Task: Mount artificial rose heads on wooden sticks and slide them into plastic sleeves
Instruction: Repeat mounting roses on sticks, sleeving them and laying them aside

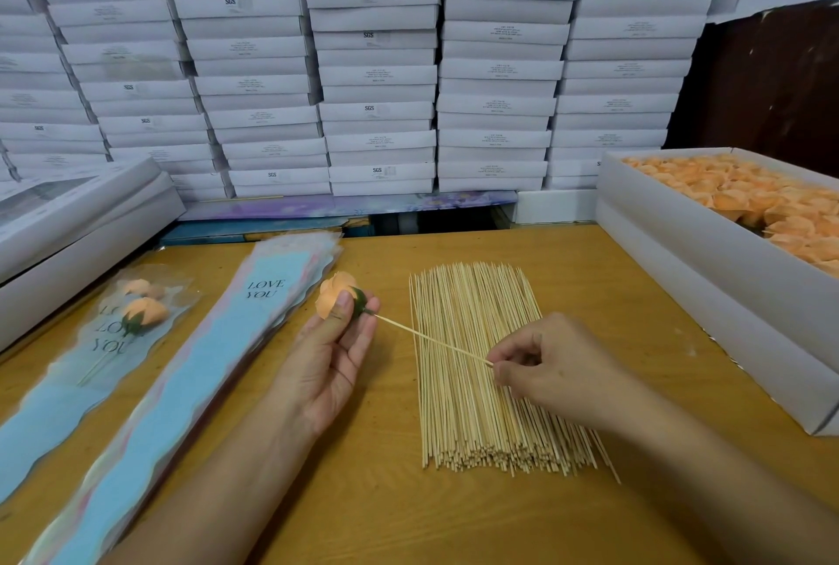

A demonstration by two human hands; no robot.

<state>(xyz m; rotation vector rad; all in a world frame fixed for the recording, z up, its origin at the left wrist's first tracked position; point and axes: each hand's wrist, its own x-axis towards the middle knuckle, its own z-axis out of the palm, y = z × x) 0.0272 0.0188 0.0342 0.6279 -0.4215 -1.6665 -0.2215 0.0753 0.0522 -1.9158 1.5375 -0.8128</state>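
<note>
- sleeves point(190, 364): blue "LOVE YOU" stack, left tabletop point(363, 510)
- left hand point(329, 360): fingers grasping orange rose head point(333, 294), green base
- stick point(431, 342): tip at rose base, right hand point(551, 367) pinching other end, above stick pile point(486, 364)
- rose box point(708, 246): far right edge

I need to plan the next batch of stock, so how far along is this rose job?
Early, it seems. Done: at least two sleeved roses lie at the far left. In hand: the left hand holds a rose head while the right hand pinches a stick at its base. Left: a box of rose heads, the stick pile and a stack of empty sleeves.
</note>
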